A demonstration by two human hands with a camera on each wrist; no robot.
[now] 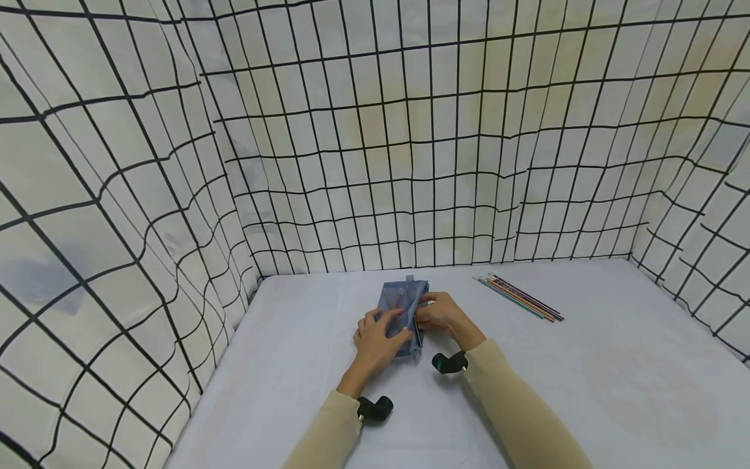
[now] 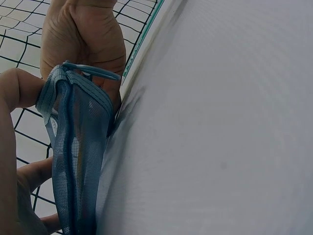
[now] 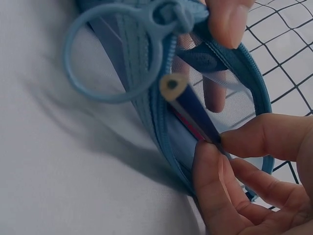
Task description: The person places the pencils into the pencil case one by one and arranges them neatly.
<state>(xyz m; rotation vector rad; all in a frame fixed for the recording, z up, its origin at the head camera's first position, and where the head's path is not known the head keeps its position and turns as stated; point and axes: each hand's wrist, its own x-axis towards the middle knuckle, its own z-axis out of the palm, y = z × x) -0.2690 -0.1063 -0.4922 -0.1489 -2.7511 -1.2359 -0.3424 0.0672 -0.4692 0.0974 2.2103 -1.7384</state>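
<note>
A blue mesh zip pouch (image 1: 410, 285) lies on the white table, some thin pencil-like items showing through its mesh. My left hand (image 1: 374, 337) holds the pouch from the left, its thumb (image 3: 230, 24) on the zipper edge in the right wrist view. At the pouch's right side, my right hand (image 1: 441, 312) pinches a dark blue pencil (image 3: 195, 112) between thumb and fingers. That pencil sits within the unzipped opening, its flat wooden end facing the camera. A pink-red strip shows beside it. A light blue pull ring (image 3: 70, 63) hangs from the zipper.
Several coloured pencils (image 1: 518, 297) lie in a loose bundle on the table, right of the pouch. White sheeting with black netting (image 1: 375, 189) stands behind and on both sides of the white table (image 1: 586, 365). Each wrist carries a small black camera (image 1: 450, 362).
</note>
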